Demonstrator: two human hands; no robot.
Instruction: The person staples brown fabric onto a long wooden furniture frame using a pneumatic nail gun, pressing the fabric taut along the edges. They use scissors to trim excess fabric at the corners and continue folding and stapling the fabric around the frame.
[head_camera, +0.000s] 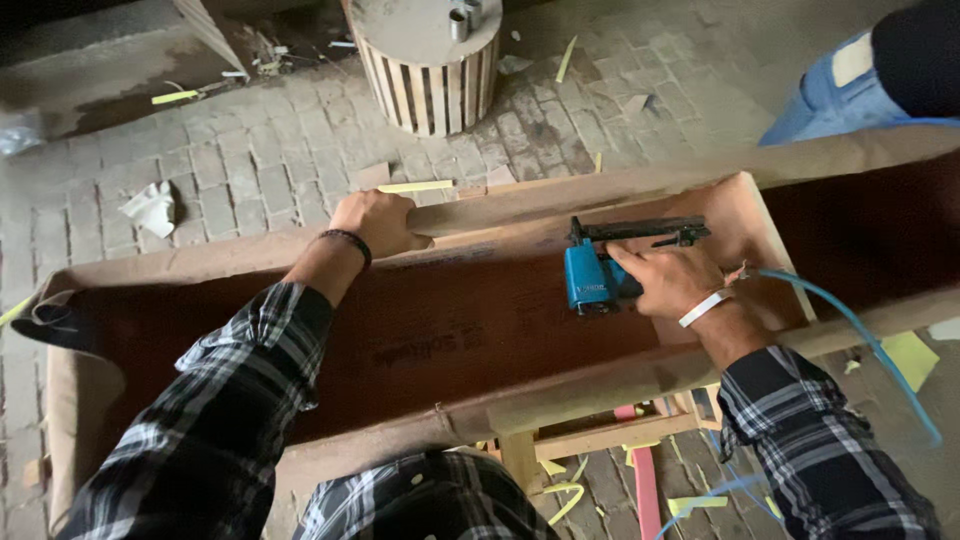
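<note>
**Staple gun held inside wooden frame**

Staple gun (598, 272), blue body w/ black magazine on top, is gripped by right hand (672, 280); fingers (640, 262) are wrapped tight around the handle, pressed together. Tool sits inside the frame, near its right end, nose set against the plywood end panel (738, 222). Blue air hose (860, 335) is seen running from the wrist area off to the lower right. Left hand (378, 222) is clamped over the far rail (520, 208), fingers curled over its top edge, thumb not visible. Dark brown fabric (420, 330) is draped across the frame interior. Slatted round stool (428, 62) is noted on the brick floor (250, 160), well apart.
</note>
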